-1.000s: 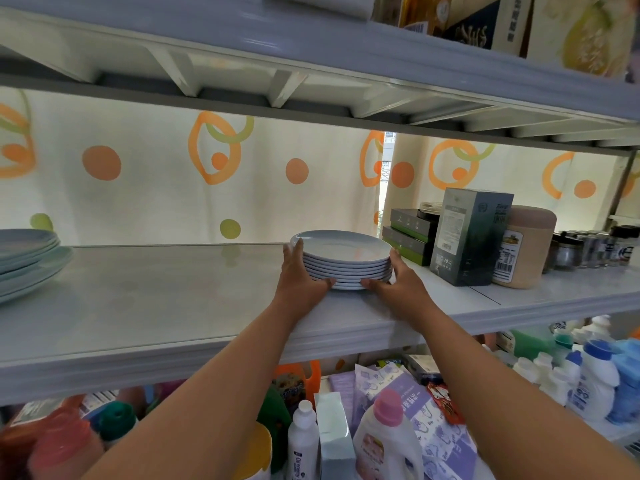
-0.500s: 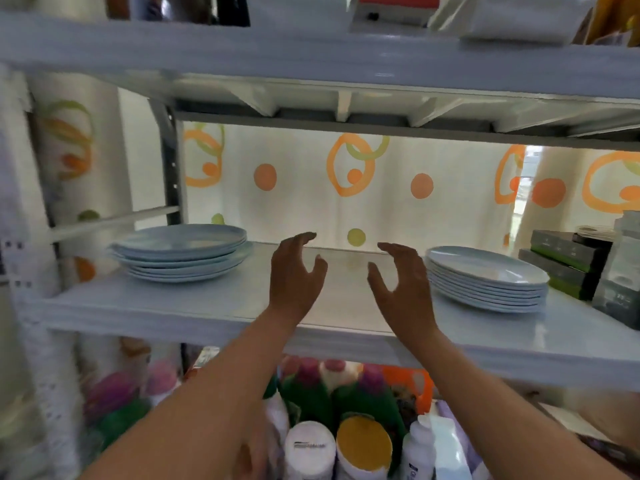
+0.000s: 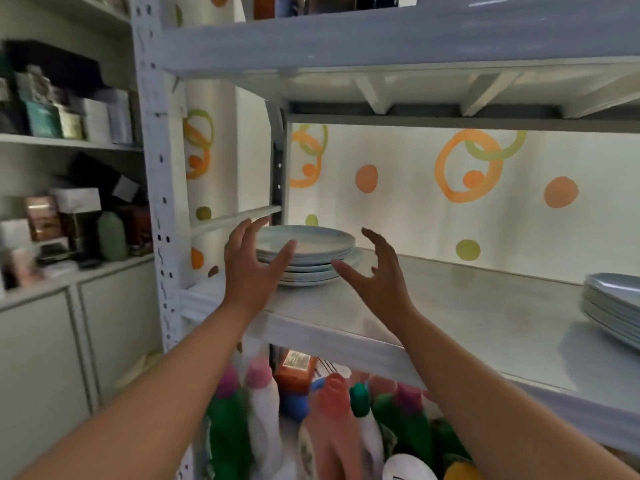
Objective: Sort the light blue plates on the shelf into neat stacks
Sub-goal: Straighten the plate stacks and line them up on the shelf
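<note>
An uneven stack of light blue plates (image 3: 311, 249) sits at the left end of the white shelf (image 3: 467, 317), its lower plates sticking out to the right. My left hand (image 3: 251, 263) is open in front of the stack's left side, thumb near the upper rims, holding nothing. My right hand (image 3: 375, 271) is open just right of the stack, fingers curled, apart from the plates. A second, neater stack of light blue plates (image 3: 614, 310) stands at the right edge of the view.
A perforated white upright post (image 3: 159, 209) bounds the shelf on the left. Another shelf board (image 3: 381, 39) runs overhead. Detergent bottles (image 3: 263, 417) crowd the level below. Boxes and jars (image 3: 69, 220) fill a separate cabinet to the left.
Both hands let go of the right stack and moved left along the shelf. The view swung left with them. They now flank the uneven left stack, still holding nothing.
</note>
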The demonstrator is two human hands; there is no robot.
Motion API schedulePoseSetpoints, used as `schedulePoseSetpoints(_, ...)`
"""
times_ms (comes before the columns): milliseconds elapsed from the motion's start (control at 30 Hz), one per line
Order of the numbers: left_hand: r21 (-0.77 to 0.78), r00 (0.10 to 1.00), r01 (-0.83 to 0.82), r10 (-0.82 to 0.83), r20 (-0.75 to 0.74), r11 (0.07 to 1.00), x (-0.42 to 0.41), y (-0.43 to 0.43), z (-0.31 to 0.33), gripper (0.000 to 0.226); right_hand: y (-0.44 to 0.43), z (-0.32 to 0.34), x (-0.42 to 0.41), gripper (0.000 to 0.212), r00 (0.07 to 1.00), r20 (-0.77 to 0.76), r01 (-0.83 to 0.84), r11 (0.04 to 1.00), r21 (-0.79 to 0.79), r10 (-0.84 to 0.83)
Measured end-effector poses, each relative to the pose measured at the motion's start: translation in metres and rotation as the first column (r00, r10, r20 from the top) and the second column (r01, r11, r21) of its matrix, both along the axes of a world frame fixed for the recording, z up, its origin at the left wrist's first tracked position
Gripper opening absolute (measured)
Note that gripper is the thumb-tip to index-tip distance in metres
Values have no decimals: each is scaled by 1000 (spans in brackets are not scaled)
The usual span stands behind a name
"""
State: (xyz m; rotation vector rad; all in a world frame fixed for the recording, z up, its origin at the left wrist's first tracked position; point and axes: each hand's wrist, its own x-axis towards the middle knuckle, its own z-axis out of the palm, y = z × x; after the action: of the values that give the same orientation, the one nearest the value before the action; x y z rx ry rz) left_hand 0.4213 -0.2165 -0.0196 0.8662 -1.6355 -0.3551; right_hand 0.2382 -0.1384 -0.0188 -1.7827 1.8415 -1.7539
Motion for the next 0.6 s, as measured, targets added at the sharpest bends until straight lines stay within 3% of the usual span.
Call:
schedulePoseSetpoints(167,237,976,92,-40,-215,967,5,-34,4,52,-33,2,-1,76,990,143,-3,999,47,-3)
schedulePoseSetpoints(267,294,960,130,-46,-277,947,4,-48,4,57,-38,-3,-7,80,984,179,0,996,85,-15)
schedulePoseSetpoints(467,414,855,243,7,-518,877,4,-75,-2,72,-36,-8,-13,83,992,112,43,988,149,-60)
schedulePoseSetpoints(600,422,853,259,-1,-521,869,4,-81,-7,76,-29,-7,-6,81,995,102,-26,989,143,11)
